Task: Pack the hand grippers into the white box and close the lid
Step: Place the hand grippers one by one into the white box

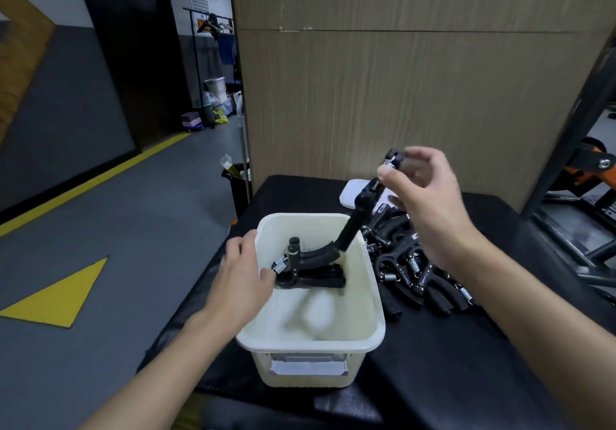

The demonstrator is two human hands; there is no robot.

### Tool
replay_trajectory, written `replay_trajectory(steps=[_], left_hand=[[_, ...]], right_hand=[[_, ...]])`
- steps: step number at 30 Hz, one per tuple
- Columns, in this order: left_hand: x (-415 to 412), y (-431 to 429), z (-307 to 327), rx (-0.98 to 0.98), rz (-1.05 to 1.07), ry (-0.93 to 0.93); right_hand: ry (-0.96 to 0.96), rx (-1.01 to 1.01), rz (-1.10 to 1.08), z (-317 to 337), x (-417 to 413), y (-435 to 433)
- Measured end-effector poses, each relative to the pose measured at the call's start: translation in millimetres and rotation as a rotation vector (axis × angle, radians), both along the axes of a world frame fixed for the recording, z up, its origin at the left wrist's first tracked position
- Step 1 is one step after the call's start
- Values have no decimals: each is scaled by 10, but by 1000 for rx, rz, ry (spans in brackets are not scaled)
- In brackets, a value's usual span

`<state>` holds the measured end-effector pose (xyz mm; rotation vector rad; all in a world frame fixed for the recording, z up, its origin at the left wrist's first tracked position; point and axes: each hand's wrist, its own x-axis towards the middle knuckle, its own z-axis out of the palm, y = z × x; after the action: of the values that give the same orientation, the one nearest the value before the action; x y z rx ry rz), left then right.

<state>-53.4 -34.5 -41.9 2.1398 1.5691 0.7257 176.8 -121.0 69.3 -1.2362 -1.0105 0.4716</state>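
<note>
Bare forearms reach in from the bottom edge over a black bench (466,346). The white box (310,346) stands open at the bench's near left corner, its left wall close to the bench edge.

The left grip (243,283) straddles that left wall, with the fingers outside and the thumb inside. The thumb lies beside the spring end of a second hand gripper (316,263), which lies across the far half of the box floor. The hand is blurred, so I cannot tell whether it clamps the wall or only rests there.

The right grip (430,203) is raised above the box's far right corner. It is narrow, with thumb and fingertips pinching the knob and spring end of a hand gripper (353,226). This one hangs tilted, its lower handle dipping inside the far right corner, near the rim.

Just right of the box a heap of hand grippers (416,269) lies on the bench. Beyond it the white lid (350,198) lies flat near a wood panel (400,79). The near half of the box floor is bare. Grey floor (133,229) drops away to the left.
</note>
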Motion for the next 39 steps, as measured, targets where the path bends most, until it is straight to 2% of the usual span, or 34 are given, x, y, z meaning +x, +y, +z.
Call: replay_trajectory(steps=[3,5,8,12,16,21,24,27,29,32,36,39], left_hand=[[-4,-45,35,222,-122,-32],[-4,-67,65,282,-212,-43],[-13,-59,70,271,-315,-117],[-42,-59,83,214,-414,-256],[-45,-52,106,287,-505,-249],[-48,-28,83,272,-527,-373],[-54,-58,73,217,-509,-470],[-61,-27,26,194,-472,-478],[-61,-27,16,199,-414,-487],[-61,-9,-16,193,-302,-512],[-71,39,-66,167,-199,-525],[-70,8,-40,180,-195,-503]], right_hand=[[277,-156,209,-5,-152,97],[300,-284,357,-60,-237,169],[272,-444,436,-155,-387,276],[183,-545,498,-251,-531,388],[124,-626,656,-276,-582,418],[-22,-701,759,-295,-620,392],[-19,-737,795,-344,-589,401],[-54,-724,823,-381,-515,356],[-189,-662,689,-402,-422,315],[-517,-592,463,-432,-227,216],[-836,-593,477,-460,-187,117],[-973,-579,391,-530,-273,195]])
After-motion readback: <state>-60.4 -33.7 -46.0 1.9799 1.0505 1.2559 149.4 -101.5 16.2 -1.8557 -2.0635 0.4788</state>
